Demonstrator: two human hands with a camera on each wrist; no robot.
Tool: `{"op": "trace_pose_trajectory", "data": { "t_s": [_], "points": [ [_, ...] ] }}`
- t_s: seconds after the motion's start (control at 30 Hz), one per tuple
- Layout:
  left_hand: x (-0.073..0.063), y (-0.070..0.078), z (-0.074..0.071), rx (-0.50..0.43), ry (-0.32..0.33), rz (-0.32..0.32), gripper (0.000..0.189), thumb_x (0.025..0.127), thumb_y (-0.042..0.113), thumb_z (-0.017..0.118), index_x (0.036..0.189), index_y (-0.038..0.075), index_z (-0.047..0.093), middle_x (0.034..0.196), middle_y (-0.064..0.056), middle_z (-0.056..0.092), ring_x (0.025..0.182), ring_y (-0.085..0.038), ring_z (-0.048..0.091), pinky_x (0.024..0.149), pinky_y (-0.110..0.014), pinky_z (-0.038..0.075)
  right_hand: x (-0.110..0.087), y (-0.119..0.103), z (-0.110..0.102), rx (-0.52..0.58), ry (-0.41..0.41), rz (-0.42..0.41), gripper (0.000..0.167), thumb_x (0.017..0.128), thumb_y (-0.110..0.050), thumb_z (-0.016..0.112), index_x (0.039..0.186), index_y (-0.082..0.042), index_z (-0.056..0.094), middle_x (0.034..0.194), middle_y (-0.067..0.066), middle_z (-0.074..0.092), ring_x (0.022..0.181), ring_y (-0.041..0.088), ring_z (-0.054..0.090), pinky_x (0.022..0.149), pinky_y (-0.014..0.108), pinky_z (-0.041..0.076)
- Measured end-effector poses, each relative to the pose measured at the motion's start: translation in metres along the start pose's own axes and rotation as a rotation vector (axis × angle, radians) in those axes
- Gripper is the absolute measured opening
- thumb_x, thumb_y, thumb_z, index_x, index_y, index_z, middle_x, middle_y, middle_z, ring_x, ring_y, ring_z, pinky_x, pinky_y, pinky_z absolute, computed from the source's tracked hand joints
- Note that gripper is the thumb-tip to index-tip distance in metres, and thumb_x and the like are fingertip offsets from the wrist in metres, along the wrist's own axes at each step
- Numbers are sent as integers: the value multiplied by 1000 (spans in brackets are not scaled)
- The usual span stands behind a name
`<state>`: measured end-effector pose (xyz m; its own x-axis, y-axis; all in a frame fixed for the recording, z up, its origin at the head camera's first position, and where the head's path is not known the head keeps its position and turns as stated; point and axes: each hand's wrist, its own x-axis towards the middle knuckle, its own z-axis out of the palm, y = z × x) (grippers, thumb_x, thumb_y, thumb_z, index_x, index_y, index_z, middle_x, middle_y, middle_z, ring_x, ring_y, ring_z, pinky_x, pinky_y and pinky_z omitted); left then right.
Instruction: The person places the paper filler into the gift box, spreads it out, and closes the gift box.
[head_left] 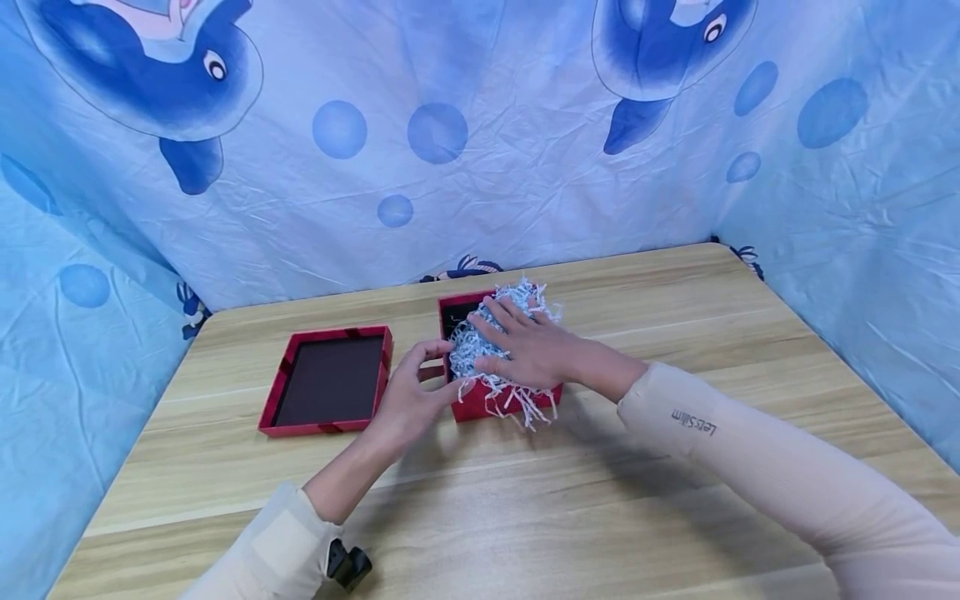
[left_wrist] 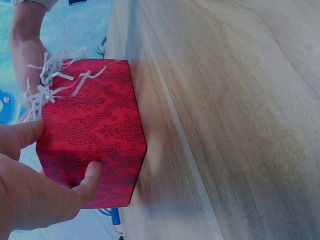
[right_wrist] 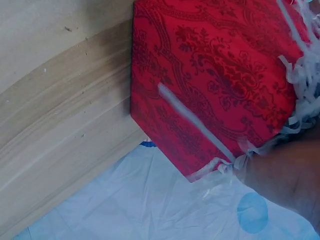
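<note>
A red patterned gift box (head_left: 474, 408) stands uncovered, heaped with pale shredded paper (head_left: 467, 348). Some strands hang over its front wall. My right hand (head_left: 528, 346) lies spread across the heap, its fingers pointing to the far side and touching the paper. At the box's left side is my left hand (head_left: 408, 396), thumb near the front corner and fingers against the left wall. In the left wrist view, the left fingers (left_wrist: 91, 177) rest at the box's side. The right wrist view shows the box's patterned wall (right_wrist: 215, 75) and loose strands near the right hand.
Left of the box lies its red-rimmed lid (head_left: 326, 383), dark inside facing up. Both sit on a wood-grain table (head_left: 525, 517). Behind the table hangs a blue curtain (head_left: 510, 200) with whale prints, and dark blue cords (head_left: 468, 267) show along the table's back edge.
</note>
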<state>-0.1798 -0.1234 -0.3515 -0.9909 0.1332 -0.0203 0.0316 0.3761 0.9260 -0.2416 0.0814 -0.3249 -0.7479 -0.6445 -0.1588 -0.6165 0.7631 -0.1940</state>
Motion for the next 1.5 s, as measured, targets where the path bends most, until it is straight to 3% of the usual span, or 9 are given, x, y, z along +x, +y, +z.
{"op": "trace_pose_trajectory", "data": {
  "t_s": [0.13,0.4,0.87,1.13,1.5],
  "points": [
    [0,0,0,5,7,1,57,85,18,75,134,11,47,140,-8,44,126,-32,47,96,-43,49,6,1,-2,9,-53,3,69,99,-61,21,155,-26,3,161,5,-10,146,25,-14,114,60,5],
    [2,-2,0,10,9,-8,59,84,20,76,135,12,47,140,-6,44,126,-32,47,95,-43,49,15,-1,-5,-47,-129,-14,68,99,-61,21,155,-26,5,162,5,-5,146,26,-12,114,60,9],
    [1,-1,0,0,11,-12,59,85,23,75,136,12,46,141,-6,44,126,-32,47,95,-43,50,32,-2,-7,-24,-292,42,68,99,-62,18,155,-27,4,162,4,-6,146,28,-11,113,61,5],
    [1,1,-1,13,13,-24,60,85,25,74,136,13,45,140,-3,44,126,-29,47,95,-42,50,33,1,-7,21,-259,31,70,98,-62,22,155,-26,6,162,4,-1,147,28,-8,114,61,6],
    [1,1,-1,5,5,-32,61,85,24,75,137,14,45,141,-3,43,128,-29,46,96,-42,49,6,-2,-21,26,-142,-46,67,99,-60,25,155,-26,10,162,3,0,147,26,-5,113,61,-2]
  ]
}}
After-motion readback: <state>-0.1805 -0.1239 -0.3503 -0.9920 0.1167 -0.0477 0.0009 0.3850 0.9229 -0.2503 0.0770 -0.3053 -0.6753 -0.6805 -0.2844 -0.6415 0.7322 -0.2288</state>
